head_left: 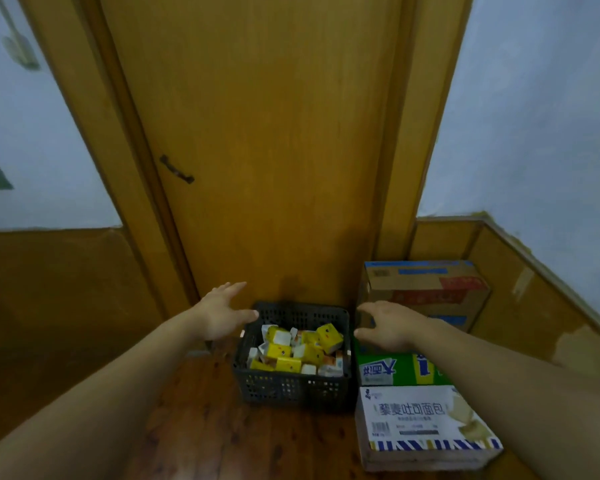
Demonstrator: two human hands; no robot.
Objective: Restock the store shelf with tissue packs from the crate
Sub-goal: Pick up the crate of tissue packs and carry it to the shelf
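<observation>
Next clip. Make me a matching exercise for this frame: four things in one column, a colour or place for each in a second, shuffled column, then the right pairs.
Things
1. crate
2. tissue packs
3. white box
4. cardboard carton

Colour or place
A. yellow, heaped together
B. nearest the camera, on the right
C. dark, on the wooden floor before the door
D. farthest back, right of the door

Pairs: 1-C, 2-A, 3-B, 4-D
</observation>
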